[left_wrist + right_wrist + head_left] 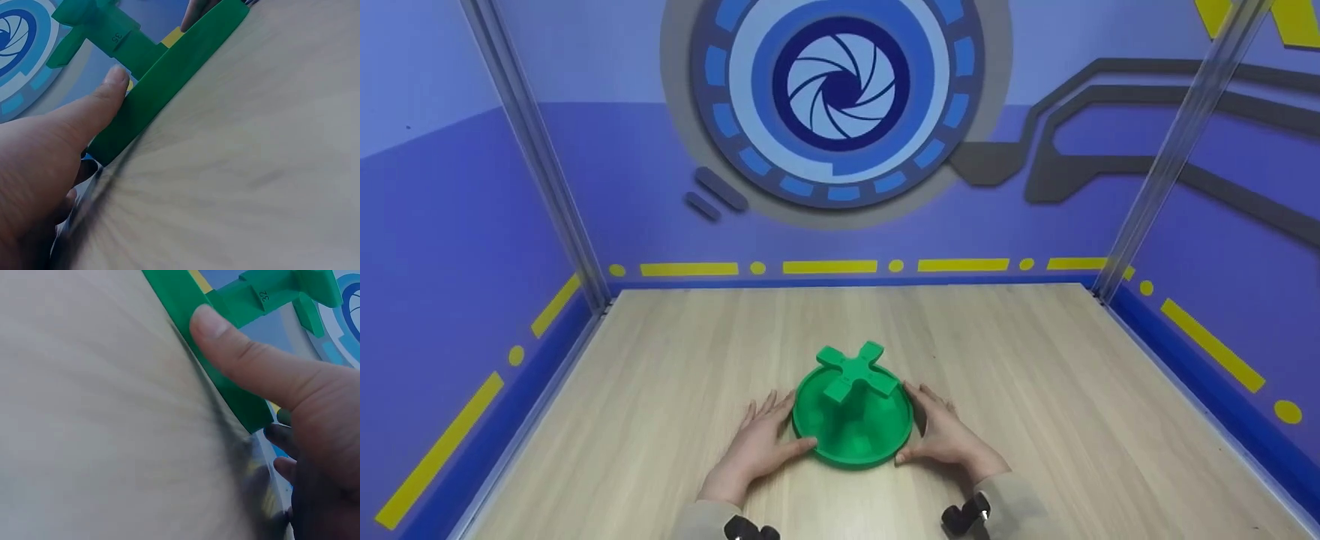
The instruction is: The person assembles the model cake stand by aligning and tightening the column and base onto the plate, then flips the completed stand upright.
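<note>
A green round stand (832,435) has a shallow raised rim and a central post under a cross-shaped top (855,371). It sits upright on the table. My left hand (765,442) holds its left side, with the thumb over the rim and the other fingers spread along the edge. From the right, my right hand (949,435) holds the opposite side, its thumb (211,323) against the outside of the rim. Small dark digits mark the post (115,34) in both wrist views. The rim hides parts of the other fingers there.
The light wooden table (697,337) reaches back to a blue printed wall (622,187) with yellow dashes. Side walls stand left and right, with metal posts (547,165) at the back corners. A dark device (967,516) is strapped at each wrist.
</note>
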Demonstrator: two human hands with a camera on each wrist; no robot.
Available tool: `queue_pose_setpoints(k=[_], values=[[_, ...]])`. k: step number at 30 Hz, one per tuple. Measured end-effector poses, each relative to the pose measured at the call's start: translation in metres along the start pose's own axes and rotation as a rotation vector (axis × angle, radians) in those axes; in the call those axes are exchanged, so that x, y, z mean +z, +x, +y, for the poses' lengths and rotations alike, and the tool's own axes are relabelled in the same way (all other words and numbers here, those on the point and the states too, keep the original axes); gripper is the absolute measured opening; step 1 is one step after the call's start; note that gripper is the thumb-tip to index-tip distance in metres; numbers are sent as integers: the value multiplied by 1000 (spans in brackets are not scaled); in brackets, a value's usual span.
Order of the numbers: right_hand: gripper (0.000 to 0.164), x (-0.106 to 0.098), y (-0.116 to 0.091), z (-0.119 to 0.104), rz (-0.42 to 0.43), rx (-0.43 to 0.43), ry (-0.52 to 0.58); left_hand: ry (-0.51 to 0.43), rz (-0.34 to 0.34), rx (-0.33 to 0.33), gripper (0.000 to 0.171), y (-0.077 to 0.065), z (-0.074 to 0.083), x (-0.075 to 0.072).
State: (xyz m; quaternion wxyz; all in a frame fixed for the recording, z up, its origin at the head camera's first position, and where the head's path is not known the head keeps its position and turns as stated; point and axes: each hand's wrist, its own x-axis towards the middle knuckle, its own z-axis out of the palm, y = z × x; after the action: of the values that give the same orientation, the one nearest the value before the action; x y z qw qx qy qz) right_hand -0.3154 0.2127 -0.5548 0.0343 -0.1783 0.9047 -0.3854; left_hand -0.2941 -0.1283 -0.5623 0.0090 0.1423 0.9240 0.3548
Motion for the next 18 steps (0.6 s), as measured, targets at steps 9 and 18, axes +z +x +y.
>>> queue_pose_setpoints(k=[9,18], values=[[124,4,-1,-2,11,14,-14,-1,-2,7,117,1,1,3],[123,5,1,0,20,-18,30,-52,0,16,115,2,2,2]])
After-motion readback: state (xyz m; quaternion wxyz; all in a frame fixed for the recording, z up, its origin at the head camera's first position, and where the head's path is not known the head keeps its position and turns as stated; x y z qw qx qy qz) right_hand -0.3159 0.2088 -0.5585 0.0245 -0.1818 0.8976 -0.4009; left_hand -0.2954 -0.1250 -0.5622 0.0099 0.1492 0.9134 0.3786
